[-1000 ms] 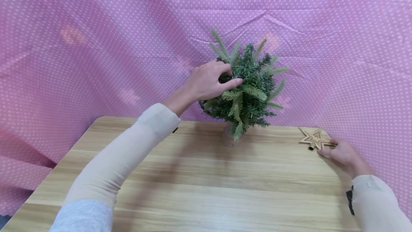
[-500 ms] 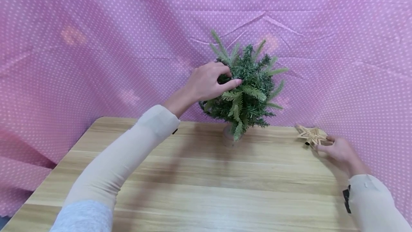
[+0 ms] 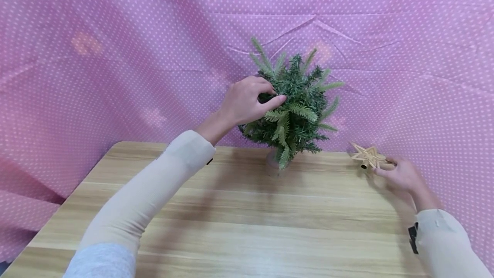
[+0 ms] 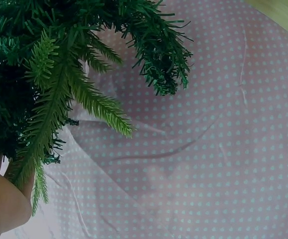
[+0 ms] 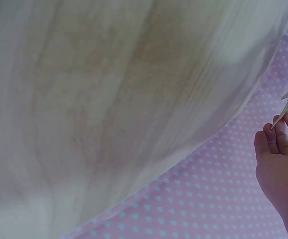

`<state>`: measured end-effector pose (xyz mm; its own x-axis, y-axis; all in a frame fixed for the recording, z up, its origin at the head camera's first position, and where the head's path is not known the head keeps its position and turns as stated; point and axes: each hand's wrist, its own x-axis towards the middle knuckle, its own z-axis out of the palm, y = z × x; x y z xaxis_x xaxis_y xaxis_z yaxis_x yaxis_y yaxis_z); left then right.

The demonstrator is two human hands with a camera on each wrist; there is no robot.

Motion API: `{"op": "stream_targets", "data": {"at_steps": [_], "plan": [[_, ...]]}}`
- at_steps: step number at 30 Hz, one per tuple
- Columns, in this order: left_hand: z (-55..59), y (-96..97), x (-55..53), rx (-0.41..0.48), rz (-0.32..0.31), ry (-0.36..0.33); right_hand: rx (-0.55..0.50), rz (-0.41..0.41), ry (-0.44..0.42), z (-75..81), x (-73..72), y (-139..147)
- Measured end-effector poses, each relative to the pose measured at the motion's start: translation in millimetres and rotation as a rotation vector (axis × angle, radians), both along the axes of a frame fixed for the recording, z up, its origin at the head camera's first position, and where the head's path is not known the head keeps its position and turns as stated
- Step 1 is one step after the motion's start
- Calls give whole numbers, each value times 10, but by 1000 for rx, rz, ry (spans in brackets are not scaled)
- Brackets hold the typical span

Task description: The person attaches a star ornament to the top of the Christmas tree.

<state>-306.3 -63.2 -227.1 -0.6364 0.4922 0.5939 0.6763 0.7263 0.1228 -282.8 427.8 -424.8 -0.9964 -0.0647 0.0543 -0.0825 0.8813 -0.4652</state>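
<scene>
Green needles are bristling between the curled fingers and thumb of the left hand, which is gripping the upper left of an artificial fir tree; its thumb is lying across the front of the foliage, and its other fingertips are disappearing among the branches. Well to the right of the tree and lower than its foliage, the right hand is pinching a gold star tree topper by one edge between thumb and fingers, while the star's short hollow tube is opening towards the near side. Whether the star is touching the table, I cannot tell. On the tree itself, lighter green fir sprigs are sticking outwards, and beneath its branches a pale cylindrical base is standing on a light wood-grain table. Cream sleeves are covering both forearms, reaching in from the near left and near right of the tree. Behind the tree, a creased pink cloth patterned with small pale dots is hanging.
</scene>
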Motion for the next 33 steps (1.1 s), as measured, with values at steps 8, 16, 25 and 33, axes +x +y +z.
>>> {"op": "stream_targets", "data": {"at_steps": [8, 16, 25, 33], "plan": [[-4, -10, 6, -9, 9, -12, -20, 16, 113, 54, -28, -55], [9, -25, 17, -54, 7, -50, -37, -21, 115, 203, 5, -145], [82, -60, 12, -107, -27, -141, -23, -19, 147, 357, 58, -222], [139, -90, 6, -141, -54, -193, -4, -25, 201, 453, 11, -315]]}}
